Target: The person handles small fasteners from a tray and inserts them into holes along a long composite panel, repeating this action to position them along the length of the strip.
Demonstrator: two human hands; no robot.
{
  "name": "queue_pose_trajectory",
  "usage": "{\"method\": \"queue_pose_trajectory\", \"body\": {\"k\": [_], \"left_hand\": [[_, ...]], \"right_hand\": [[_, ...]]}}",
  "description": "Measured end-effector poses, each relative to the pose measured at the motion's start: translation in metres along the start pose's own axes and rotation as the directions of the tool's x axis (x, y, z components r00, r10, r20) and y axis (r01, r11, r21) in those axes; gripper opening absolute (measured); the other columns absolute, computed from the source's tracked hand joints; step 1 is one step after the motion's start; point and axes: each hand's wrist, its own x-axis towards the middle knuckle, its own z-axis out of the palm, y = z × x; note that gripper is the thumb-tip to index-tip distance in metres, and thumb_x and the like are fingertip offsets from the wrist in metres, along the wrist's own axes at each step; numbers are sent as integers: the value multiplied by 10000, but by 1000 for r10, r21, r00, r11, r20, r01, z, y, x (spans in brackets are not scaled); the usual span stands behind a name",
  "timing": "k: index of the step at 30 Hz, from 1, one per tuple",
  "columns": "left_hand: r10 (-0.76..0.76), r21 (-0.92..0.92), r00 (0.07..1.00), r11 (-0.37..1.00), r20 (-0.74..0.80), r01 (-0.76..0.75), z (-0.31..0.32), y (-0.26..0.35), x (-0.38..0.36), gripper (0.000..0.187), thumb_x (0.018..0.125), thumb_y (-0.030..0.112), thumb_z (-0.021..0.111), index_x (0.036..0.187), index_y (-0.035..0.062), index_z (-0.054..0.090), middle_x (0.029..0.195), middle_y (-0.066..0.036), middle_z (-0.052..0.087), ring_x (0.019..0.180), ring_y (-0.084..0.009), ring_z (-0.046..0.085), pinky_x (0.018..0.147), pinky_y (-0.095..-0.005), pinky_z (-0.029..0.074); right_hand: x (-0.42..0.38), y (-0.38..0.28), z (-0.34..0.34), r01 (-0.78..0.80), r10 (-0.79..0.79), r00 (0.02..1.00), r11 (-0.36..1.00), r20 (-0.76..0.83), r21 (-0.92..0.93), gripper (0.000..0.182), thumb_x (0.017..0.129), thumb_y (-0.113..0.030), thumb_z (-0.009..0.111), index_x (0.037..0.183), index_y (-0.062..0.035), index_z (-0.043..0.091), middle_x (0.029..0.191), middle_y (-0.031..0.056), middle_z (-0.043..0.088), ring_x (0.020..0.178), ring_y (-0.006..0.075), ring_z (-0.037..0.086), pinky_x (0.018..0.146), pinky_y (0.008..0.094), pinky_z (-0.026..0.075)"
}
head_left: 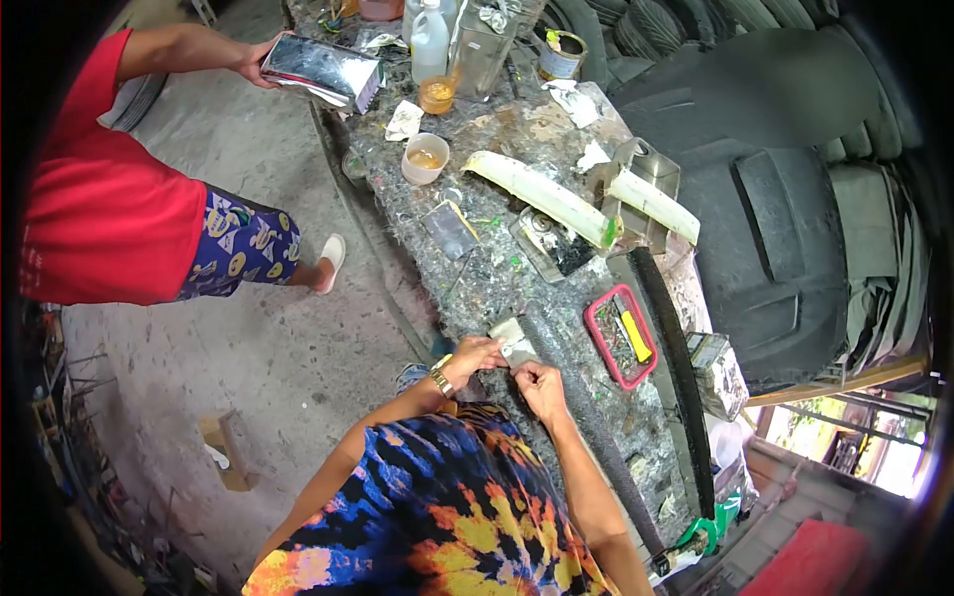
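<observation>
At the near edge of the cluttered workbench, my left hand, with a gold watch at the wrist, pinches a small flat grey-white piece. Whether this is paper, cloth or a thin plate I cannot make out. My right hand has its fingers curled at the lower right edge of the same piece, thumb against fingertips. A long dark strip lies on the bench just right of that hand. Further right is a pink-rimmed tray with a yellow-handled tool in it.
Two pale curved parts lie across the bench beyond my hands. Cups of amber liquid and a white bottle stand farther off. At left, a person in a red shirt holds a shiny box. A black car panel stands right.
</observation>
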Motion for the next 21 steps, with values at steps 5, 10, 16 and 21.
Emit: {"method": "queue_pose_trajectory", "body": {"k": [5, 10, 16, 21], "left_hand": [[-6, -26, 1000, 1000, -2, 6, 0, 1, -4, 298, 903, 306, 635, 969, 18, 596, 901, -93, 658, 827, -185, 679, 737, -271, 525], [5, -51, 1000, 999, 3, -5, 3, 2, -4, 287, 905, 302, 633, 939, 20, 590, 882, -95, 658, 840, -188, 678, 714, -258, 529], [0, 8, 1000, 1000, 30, 0, -1, -2, 3, 341, 900, 316, 637, 1045, 12, 588, 947, -100, 650, 838, -166, 637, 732, -293, 520], [-50, -39, 998, 998, 24, 51, 6, 0, 3, 330, 910, 332, 608, 1036, 28, 625, 962, -88, 674, 823, -174, 663, 733, -295, 520]], "right_hand": [[-2, 9, 11, 109, -91, 993, 952, -77, 287, 426, 800, -70, 548, 1223, -42, 594, 709, 32, 590, 647, 67, 522, 624, 238, 444], [-3, 3, 11, 213, -176, 956, 967, -235, 142, 314, 813, -88, 534, 1091, -8, 656, 679, 65, 629, 653, 151, 609, 635, 294, 472], [7, -11, 12, 175, -317, 920, 858, -229, -483, 265, 856, -281, 585, 1018, -80, 528, 917, 161, 640, 793, 345, 653, 672, 458, 524], [30, 4, 19, 295, -458, 882, 721, -112, -627, 212, 854, -168, 500, 1032, -52, 500, 901, 159, 635, 733, 305, 675, 568, 414, 540]]}}
